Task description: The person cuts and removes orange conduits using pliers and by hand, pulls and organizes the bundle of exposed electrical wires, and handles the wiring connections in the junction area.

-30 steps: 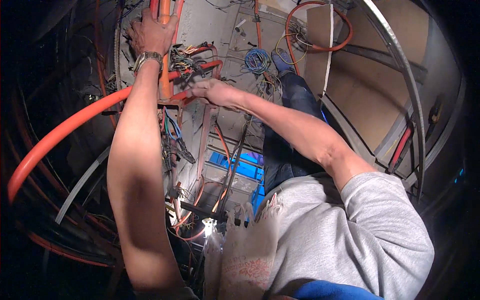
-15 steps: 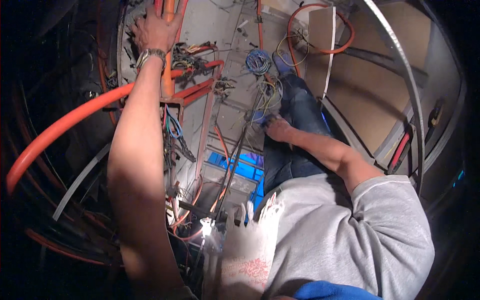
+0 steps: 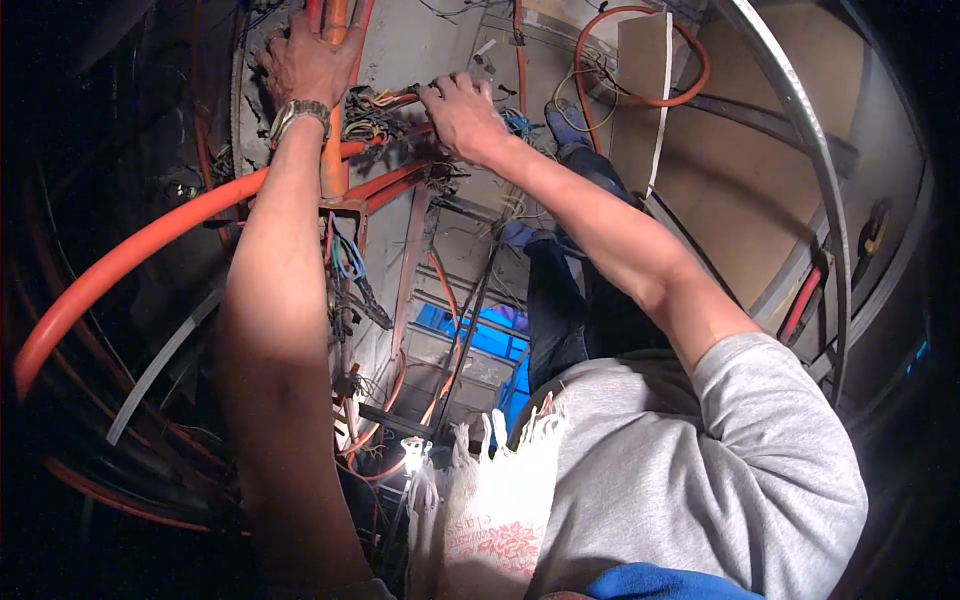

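My left hand point(image 3: 308, 70), with a metal watch point(image 3: 303, 112) at its wrist, is wrapped on the vertical orange conduit point(image 3: 334, 150) at the upper left, by the wall's edge. The fingertips are partly hidden at the top. Further right, my right hand point(image 3: 465, 118) is raised with bent fingers apart, over the bend of a thinner orange conduit point(image 3: 408, 98). No object shows in it; its palm side is hidden. Between the hands, a bundle of loose wire ends point(image 3: 372, 122) sticks out. Below it, blue and green wires point(image 3: 350, 255) hang from an open wall box point(image 3: 343, 207).
A thick orange conduit point(image 3: 130, 235) curves across the left. Ladder-like metal rungs point(image 3: 470, 212) lie below, with a blue surface point(image 3: 475, 335) beyond. A coiled orange conduit point(image 3: 705, 60) lies at the upper right beside a brown board point(image 3: 740, 190). A fringed white cloth point(image 3: 500, 500) hangs in front of me.
My right hand has left my thigh and moved up and left to the conduits and wires on the wall. My knee has shifted slightly. The left hand stays on the conduit.
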A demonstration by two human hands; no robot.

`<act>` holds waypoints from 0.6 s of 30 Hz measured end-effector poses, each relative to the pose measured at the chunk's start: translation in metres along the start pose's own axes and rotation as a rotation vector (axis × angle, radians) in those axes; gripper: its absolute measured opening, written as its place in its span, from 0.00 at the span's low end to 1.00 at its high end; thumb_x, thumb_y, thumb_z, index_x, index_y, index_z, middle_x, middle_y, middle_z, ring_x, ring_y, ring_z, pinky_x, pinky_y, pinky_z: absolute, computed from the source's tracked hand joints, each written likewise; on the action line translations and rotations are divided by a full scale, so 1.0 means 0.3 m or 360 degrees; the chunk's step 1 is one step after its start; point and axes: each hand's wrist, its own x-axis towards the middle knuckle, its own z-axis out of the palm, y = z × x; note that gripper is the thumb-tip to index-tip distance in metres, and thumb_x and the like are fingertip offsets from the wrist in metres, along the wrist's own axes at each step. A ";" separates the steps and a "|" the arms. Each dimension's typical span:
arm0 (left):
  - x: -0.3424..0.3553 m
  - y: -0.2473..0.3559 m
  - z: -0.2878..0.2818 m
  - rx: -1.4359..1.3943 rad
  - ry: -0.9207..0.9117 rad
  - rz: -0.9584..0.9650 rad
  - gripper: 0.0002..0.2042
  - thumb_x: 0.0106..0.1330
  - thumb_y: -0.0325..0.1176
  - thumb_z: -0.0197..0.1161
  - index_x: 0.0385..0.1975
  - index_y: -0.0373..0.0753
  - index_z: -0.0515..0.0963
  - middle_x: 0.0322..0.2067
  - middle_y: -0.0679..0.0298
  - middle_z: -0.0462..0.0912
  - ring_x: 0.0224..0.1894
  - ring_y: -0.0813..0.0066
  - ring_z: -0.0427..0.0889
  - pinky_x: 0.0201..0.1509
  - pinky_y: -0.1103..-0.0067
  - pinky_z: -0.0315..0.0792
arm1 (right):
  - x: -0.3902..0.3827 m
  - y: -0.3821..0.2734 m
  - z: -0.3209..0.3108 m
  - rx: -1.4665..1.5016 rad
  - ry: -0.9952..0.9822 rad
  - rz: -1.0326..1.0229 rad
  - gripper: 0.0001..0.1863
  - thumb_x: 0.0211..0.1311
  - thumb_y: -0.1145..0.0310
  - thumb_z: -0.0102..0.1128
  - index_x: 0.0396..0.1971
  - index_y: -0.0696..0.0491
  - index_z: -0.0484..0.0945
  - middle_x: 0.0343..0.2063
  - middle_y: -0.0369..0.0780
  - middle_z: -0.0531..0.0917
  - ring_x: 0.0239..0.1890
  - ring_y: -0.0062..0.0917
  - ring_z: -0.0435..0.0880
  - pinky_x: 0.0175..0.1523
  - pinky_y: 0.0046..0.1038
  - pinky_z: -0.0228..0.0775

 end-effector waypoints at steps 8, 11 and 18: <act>0.009 -0.010 -0.001 -0.0055 -0.0130 -0.0057 0.44 0.57 0.64 0.66 0.68 0.40 0.67 0.59 0.35 0.72 0.65 0.36 0.69 0.66 0.48 0.66 | -0.151 -0.136 0.146 0.0001 -0.0386 0.0052 0.24 0.62 0.71 0.52 0.59 0.54 0.75 0.38 0.48 0.87 0.44 0.44 0.87 0.52 0.51 0.73; 0.003 -0.030 0.009 -0.0032 -0.0088 -0.0015 0.45 0.57 0.65 0.66 0.68 0.40 0.66 0.59 0.35 0.73 0.65 0.36 0.69 0.67 0.48 0.66 | -0.123 -0.163 0.118 -0.0152 -0.0316 -0.0002 0.18 0.64 0.68 0.54 0.51 0.58 0.78 0.43 0.49 0.84 0.48 0.45 0.83 0.48 0.50 0.72; 0.005 -0.030 -0.009 0.0042 -0.0153 -0.0074 0.45 0.56 0.67 0.65 0.68 0.40 0.67 0.59 0.36 0.73 0.65 0.35 0.68 0.67 0.48 0.66 | 0.122 -0.195 0.083 0.0255 0.0079 0.0143 0.15 0.58 0.70 0.59 0.45 0.54 0.84 0.43 0.49 0.82 0.53 0.47 0.79 0.55 0.53 0.70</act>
